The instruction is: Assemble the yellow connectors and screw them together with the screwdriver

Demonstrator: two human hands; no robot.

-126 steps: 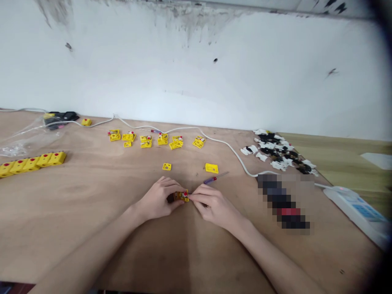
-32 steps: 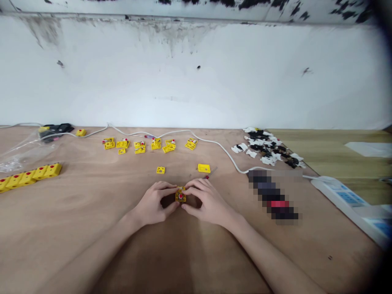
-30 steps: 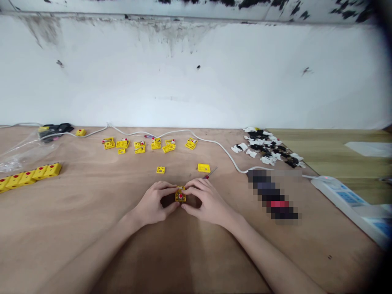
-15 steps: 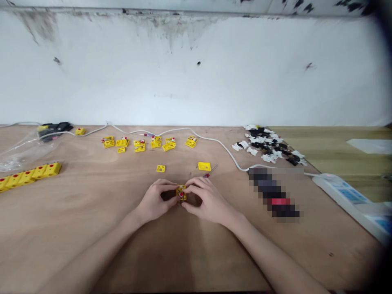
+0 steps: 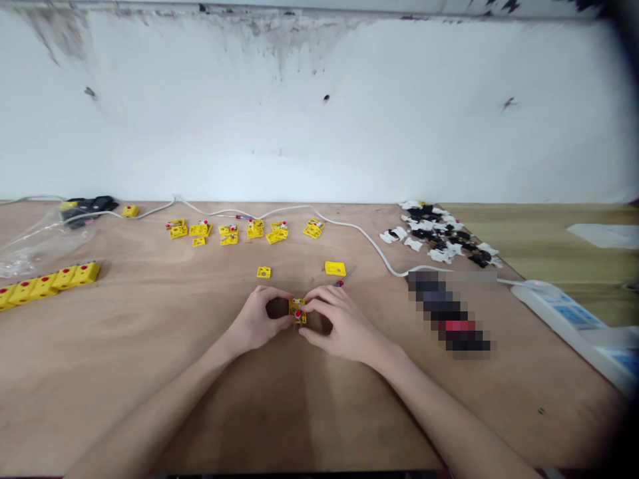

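Observation:
Between my two hands is a small open yellow housing (image 5: 298, 311) with a red button and small metal parts in it. My left hand (image 5: 259, 319) grips its left side between thumb and fingers. My right hand (image 5: 339, 322) pinches it from the right, fingers along the upper edge and thumb lower down. Beyond the hands lie a flat yellow cover with a hole (image 5: 264, 272) and an empty-looking yellow shell (image 5: 335, 268). A screwdriver with a red handle (image 5: 340, 283) rests just past my right hand.
Several opened yellow housings (image 5: 228, 235) stand in a row at the back. A line of closed yellow boxes (image 5: 44, 286) is at left. A white cable (image 5: 369, 239) crosses to a power strip (image 5: 559, 313); black and white parts (image 5: 439, 233) are heaped at back right.
Both hands and the yellow housing stay nearly in place, with small finger shifts around it. The view has moved slightly.

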